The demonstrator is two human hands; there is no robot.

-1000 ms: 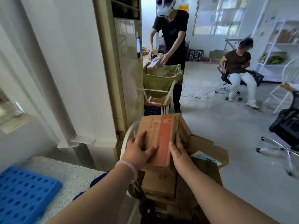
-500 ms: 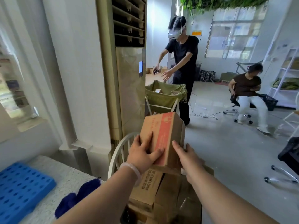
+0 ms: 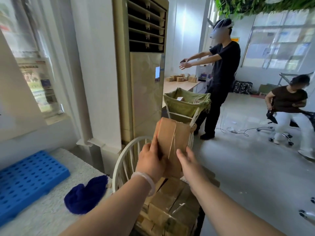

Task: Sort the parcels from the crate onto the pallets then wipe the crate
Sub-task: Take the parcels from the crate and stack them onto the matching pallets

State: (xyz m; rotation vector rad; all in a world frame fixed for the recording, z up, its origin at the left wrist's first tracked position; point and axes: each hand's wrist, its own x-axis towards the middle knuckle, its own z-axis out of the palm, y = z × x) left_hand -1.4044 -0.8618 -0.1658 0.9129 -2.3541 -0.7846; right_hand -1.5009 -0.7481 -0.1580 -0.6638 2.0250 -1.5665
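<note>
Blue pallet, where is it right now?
In the head view the blue pallet lies at the lower left on the white speckled surface, left of the dark blue cloth.

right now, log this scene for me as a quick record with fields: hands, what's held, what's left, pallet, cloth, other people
left hand: grips the brown box by its left side, held upright above the stack
right hand: open, fingers straight at the box's lower right edge
remaining: stacked boxes below the hands
blue pallet: lower left, on the white surface
blue cloth: bunched, between pallet and stacked boxes
others: standing person; seated person
</note>
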